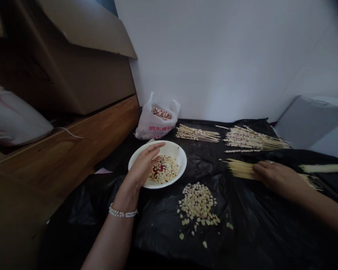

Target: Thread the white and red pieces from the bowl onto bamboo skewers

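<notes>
My left hand (145, 164), with a beaded bracelet on the wrist, is over the left side of a white bowl (181, 159). Its fingers are stretched out, and nothing shows in them. Small pale and red kernel-like pieces (169, 169) lie in the bowl. On the right, my right hand (270, 173) is closed on the bundle of bare wooden sticks (239, 168), its fingertips pressed down on them. A pile of similar pieces (198, 204) sits on the black plastic sheet (157, 228) between my hands.
Behind the bowl stands a white plastic bag (154, 127) of pieces. Threaded sticks lie in two groups, a smaller one (197, 133) and a larger one (245, 138), near the wall. Cardboard box (101, 75) and white bucket (17, 116) are left; a pale box (318, 123) is right.
</notes>
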### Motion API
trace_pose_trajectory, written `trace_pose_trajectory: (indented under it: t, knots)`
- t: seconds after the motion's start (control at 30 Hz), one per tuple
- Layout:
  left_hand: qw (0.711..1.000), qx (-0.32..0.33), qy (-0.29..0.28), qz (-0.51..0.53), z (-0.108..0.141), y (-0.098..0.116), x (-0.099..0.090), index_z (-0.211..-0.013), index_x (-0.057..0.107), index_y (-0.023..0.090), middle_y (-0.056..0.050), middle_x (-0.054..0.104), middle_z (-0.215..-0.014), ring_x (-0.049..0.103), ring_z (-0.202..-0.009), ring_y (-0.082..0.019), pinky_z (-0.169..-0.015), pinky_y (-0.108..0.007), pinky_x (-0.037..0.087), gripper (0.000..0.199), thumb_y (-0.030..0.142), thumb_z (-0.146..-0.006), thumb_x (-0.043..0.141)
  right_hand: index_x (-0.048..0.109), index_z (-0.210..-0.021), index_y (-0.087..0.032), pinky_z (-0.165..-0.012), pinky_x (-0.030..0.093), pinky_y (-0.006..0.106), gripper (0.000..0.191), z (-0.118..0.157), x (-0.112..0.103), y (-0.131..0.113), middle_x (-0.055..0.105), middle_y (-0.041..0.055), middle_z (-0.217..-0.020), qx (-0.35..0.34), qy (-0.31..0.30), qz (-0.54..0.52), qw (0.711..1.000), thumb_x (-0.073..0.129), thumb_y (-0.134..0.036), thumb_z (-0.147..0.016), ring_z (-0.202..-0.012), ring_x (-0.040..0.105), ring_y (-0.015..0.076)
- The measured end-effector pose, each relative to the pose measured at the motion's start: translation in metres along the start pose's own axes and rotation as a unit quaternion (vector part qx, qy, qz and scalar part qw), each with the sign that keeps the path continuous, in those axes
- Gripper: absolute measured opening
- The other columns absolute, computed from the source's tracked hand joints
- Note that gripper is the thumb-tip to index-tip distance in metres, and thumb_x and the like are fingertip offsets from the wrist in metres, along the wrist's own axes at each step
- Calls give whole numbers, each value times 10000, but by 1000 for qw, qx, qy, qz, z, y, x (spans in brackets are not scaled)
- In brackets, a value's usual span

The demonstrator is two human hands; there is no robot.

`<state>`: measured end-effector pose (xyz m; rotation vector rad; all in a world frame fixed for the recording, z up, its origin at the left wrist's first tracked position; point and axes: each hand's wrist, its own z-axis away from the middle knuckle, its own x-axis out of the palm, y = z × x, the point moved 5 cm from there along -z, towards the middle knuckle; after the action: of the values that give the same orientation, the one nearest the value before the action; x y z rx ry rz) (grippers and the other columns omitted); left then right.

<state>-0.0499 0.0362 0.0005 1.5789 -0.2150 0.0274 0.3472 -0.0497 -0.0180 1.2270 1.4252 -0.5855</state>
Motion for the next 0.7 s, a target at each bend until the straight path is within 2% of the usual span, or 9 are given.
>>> trace_pose_trajectory:
  t: [0.07, 0.17, 0.27, 0.3, 0.4, 0.5, 0.63, 0.7]
  knots:
    - [986, 57, -9, -154, -1, -2, 1, -1133, 709, 211, -81, 630, -1352, 525, -1288, -253, -1139, -436, 328, 306, 298, -861, 599, 611, -729, -198, -597, 420, 363, 188, -5, -8, -8, 656, 109, -692, -17, 0, 13, 1000, 509, -92, -845, -604, 607, 263]
    - [936, 114, 1, -333, -4, -6, 3, -1151, 694, 171, -121, 625, -1339, 534, -1274, -268, -1132, -439, 330, 346, 314, -879, 534, 591, -732, -202, -626, 391, 381, 226, -17, -25, -27, 635, 125, -708, -25, 17, 21, 999, 461, -97, -885, -659, 595, 288]
    - [887, 120, -40, -444, -4, -13, 10, -1195, 674, 131, -165, 606, -1358, 516, -1295, -292, -1136, -438, 316, 411, 358, -892, 514, 588, -789, -198, -646, 376, 372, 226, -36, -44, -60, 635, 119, -744, -32, 36, 2, 999, 429, -133, -935, -700, 586, 283]
    - [876, 111, -66, -465, -3, -16, 13, -1223, 661, 124, -177, 599, -1369, 512, -1301, -306, -1135, -444, 313, 447, 389, -888, 527, 593, -808, -190, -636, 365, 364, 216, -43, -49, -72, 647, 128, -762, -19, 36, -50, 998, 429, -117, -930, -694, 584, 274]
    - [858, 72, -130, -492, -1, -24, 18, -1293, 623, 136, -193, 562, -1419, 473, -1340, -356, -1135, -473, 302, 579, 475, -823, 624, 590, -878, -188, -574, 331, 331, 216, -63, -60, -114, 676, 115, -780, -25, 27, -107, 994, 404, -92, -930, -640, 589, 226]
    - [843, 56, -147, -514, -1, -30, 19, -1321, 606, 164, -193, 515, -1469, 419, -1384, -377, -1139, -493, 274, 625, 473, -782, 672, 589, -976, -194, -522, 312, 307, 211, -82, -60, -149, 708, 73, -766, -51, 4, -178, 983, 393, -118, -955, -618, 616, 207]
    - [827, 62, -157, -536, -3, -36, 18, -1286, 629, 200, -175, 571, -1418, 456, -1351, -371, -1106, -490, 302, 550, 435, -790, 669, 598, -1138, -194, -585, 360, 294, 256, -101, -50, -173, 752, 70, -862, -76, -14, -249, 965, 436, -120, -954, -698, 651, 195]
    - [841, 64, -163, -511, -3, -37, 18, -1216, 667, 200, -169, 630, -1339, 508, -1292, -364, -1087, -480, 317, 487, 415, -778, 680, 625, -1129, -191, -610, 372, 291, 267, -107, -42, -176, 758, 67, -849, -77, -23, -268, 960, 465, -99, -937, -716, 658, 196]
